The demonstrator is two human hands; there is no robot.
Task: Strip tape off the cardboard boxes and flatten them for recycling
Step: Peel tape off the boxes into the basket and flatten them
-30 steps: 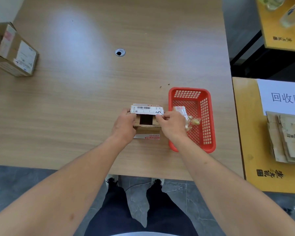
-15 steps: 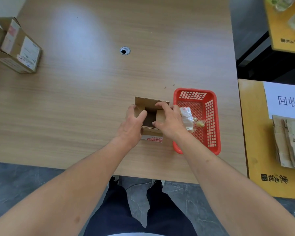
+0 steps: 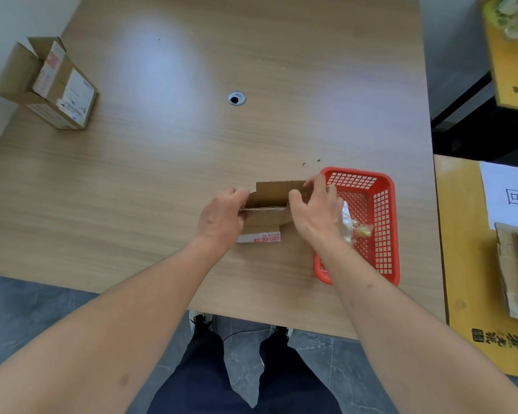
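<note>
Squeezing small brown cardboard box [image 3: 266, 209] w/ both hands, left hand [image 3: 222, 218] & right hand [image 3: 314, 216] each gripping a side, collapsing it flat on wooden worktop [image 3: 162, 174] beside red plastic basket [image 3: 383, 234].

Both forearms are bare, with no sleeve, watch or ring in view on the left hand [image 3: 222, 218] or the right hand [image 3: 314, 216]. The legs wear dark navy trousers [image 3: 204, 380]. Below them are black lace-up shoes [image 3: 202, 321] with pale soles.
</note>
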